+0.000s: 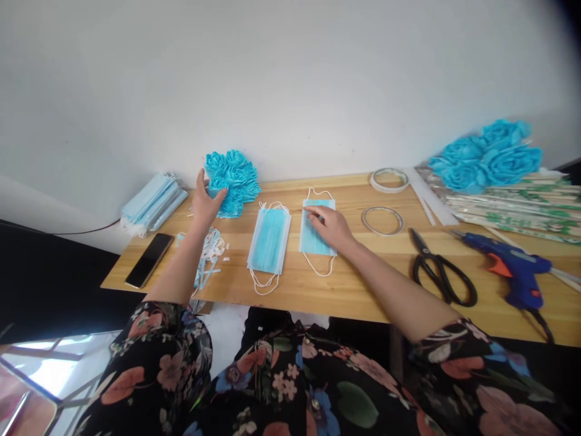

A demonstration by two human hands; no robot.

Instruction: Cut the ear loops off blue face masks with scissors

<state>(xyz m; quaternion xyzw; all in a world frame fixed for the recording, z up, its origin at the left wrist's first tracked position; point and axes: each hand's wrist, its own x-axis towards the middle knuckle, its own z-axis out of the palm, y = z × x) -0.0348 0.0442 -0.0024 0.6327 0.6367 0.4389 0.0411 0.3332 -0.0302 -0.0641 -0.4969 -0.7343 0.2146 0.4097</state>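
My left hand [207, 203] reaches to the back left, at the near edge of a cluster of bright blue paper-like flowers [238, 175]. Its thumb and fingers are apart, with the thumb in front of one bloom. My right hand [333, 227] rests on a single blue face mask [315, 239] lying flat with its white ear loops spread. Its fingers are loosely bent and grip nothing that I can see. Between both hands lies another blue face mask or small stack of masks [270, 242], its loops bunched at both ends.
Leftward are a pile of masks [152, 203], a phone [149, 260] and cut scraps [211, 251]. On the right lie tape rolls [389, 180], a thin ring [382, 220], black scissors [438, 269], a blue glue gun [512, 263], white strips [433, 197], more flowers [490, 157] and wrapped sticks [521, 206].
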